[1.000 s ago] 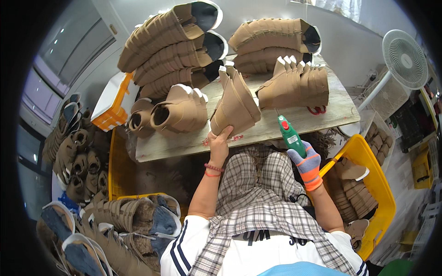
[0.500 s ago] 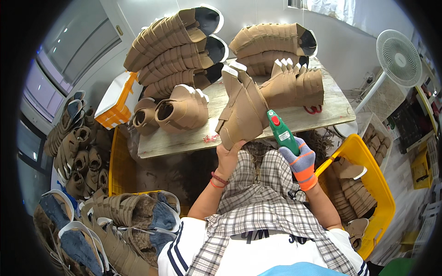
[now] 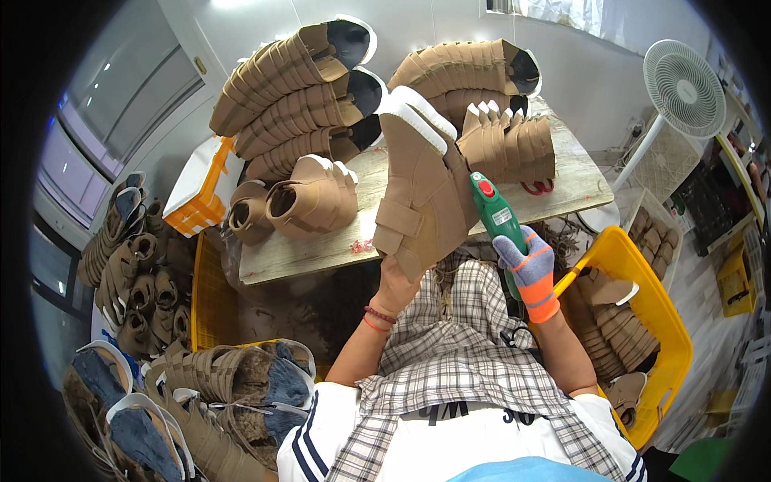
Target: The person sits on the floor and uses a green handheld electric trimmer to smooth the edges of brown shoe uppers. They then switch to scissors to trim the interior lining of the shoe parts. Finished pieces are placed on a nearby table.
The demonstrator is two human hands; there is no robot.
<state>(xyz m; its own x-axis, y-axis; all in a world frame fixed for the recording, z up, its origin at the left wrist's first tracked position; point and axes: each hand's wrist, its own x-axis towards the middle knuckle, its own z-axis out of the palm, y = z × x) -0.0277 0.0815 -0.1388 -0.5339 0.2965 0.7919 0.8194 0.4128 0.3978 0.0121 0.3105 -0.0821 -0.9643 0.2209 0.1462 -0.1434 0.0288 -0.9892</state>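
Note:
My bare left hand [image 3: 399,287] is wrapped around the lower end of a pair of tan ankle boots [image 3: 420,193]. They stand upright side by side above the table's front edge, white soles at the top and a strap across the near one. In its grey-and-orange glove, my right hand [image 3: 527,269] grips a green handheld power tool [image 3: 496,210] with a red button. The tool's front end points up at the right side of the boots; its tip is hidden behind or against them, so I cannot tell whether it touches.
Stacks of tan boots [image 3: 277,80] lie on the wooden table [image 3: 301,259]. Red-handled scissors [image 3: 539,187] lie at its right. A yellow crate [image 3: 679,341] with boots stands at my right; fleece-lined boots [image 3: 249,377] crowd my left. A white fan [image 3: 684,88] stands at the back right.
The boots have been raised and turned, showing more of their side, strap and white soles. The green tool has shifted slightly right and down with my right hand.

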